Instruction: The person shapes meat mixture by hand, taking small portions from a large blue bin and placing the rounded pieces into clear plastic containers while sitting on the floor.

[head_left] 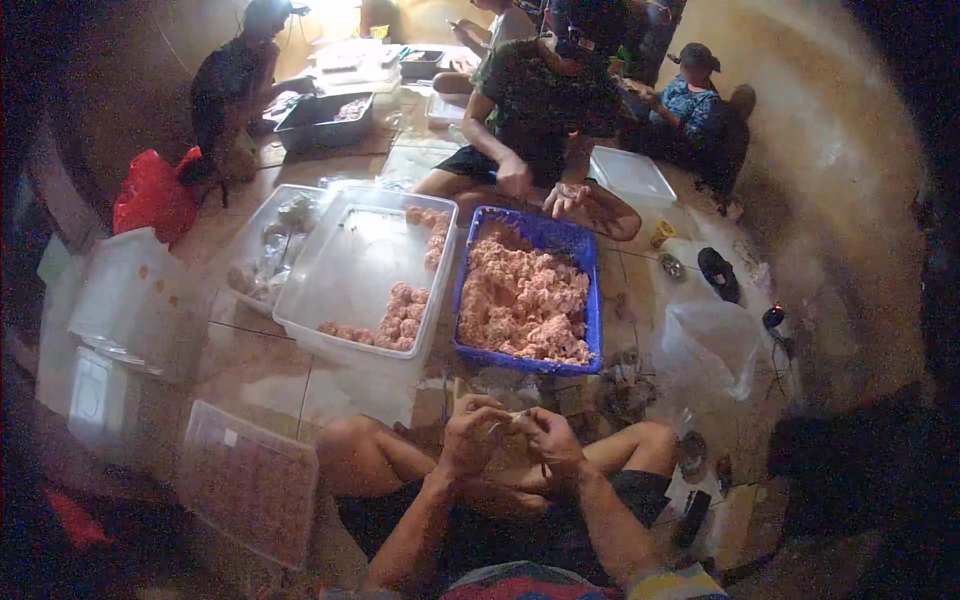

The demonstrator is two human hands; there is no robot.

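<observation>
My left hand (474, 431) and my right hand (551, 439) meet over my crossed legs, fingertips pinching a small pale piece (517, 416) between them; what it is cannot be made out. Just beyond them stands a blue plastic basket (598, 300) heaped with pink minced mixture (525, 292). To its left is a clear plastic box (360, 255) holding balls of the same pink mixture (403, 315) along its right and near sides.
A co-worker sits across the basket, their hand (566, 199) over its far edge. Bagged items in a clear container (289, 232) lie left. A clear lid (251, 480) is near my left knee; a plastic bag (709, 345) lies right. Several other people sit farther back.
</observation>
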